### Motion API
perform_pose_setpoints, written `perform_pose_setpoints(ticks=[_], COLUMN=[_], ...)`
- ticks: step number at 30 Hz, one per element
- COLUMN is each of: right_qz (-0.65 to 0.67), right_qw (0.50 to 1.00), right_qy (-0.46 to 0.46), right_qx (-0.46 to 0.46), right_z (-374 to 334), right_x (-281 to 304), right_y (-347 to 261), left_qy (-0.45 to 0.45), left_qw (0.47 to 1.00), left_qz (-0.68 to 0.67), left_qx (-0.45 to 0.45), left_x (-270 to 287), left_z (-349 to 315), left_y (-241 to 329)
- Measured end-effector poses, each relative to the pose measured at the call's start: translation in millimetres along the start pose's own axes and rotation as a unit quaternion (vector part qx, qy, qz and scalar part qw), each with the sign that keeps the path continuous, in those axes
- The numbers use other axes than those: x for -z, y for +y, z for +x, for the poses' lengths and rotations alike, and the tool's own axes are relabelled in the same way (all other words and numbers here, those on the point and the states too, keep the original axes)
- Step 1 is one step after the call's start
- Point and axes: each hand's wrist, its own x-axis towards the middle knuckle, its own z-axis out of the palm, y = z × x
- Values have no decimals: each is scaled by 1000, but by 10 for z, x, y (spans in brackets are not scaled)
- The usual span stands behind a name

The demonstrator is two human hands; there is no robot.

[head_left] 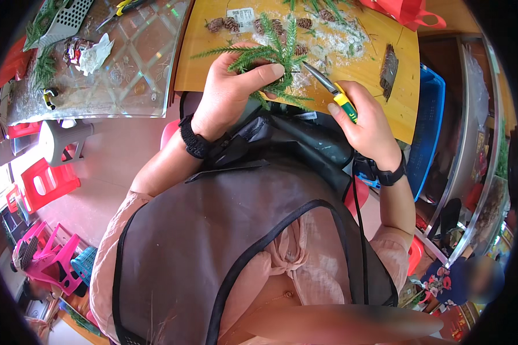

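My left hand (233,86) is closed around a bunch of artificial green fir sprigs (285,52), thumb pressed against the stems, just over the near edge of the wooden table. Long-nose pliers (345,104) with yellow and green handles lie in my closed right hand (367,123). Their tip points at the sprigs from the right; whether it touches them I cannot tell. Several brown pine cones (231,24) lie behind the sprigs, amid white flakes (348,43). The fingers of my left hand behind the greenery are partly hidden.
A piece of bark (389,72) lies on the table's right side (402,109). Beyond are a red bag (406,12) and a blue bin (429,126). At left, a glass-topped table (138,69) holds crumpled tissue (95,54), more pliers (124,8) and a grey basket (69,23). Plastic stools (49,181) stand below.
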Motion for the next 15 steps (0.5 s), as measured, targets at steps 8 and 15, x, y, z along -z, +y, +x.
perform_pose_setpoints(ticks=[8,15], right_qz=[-21,97], right_qw=[999,993], right_qy=[35,33], right_qx=[7,-58], right_z=[2,-20], right_x=[-283,-408], right_y=[-108,-200], left_qy=[-17,0], left_qw=[996,999], left_qz=[-77,-51], left_qx=[35,6], left_x=[-7,-29], left_z=[-35,-15], left_y=[22,4])
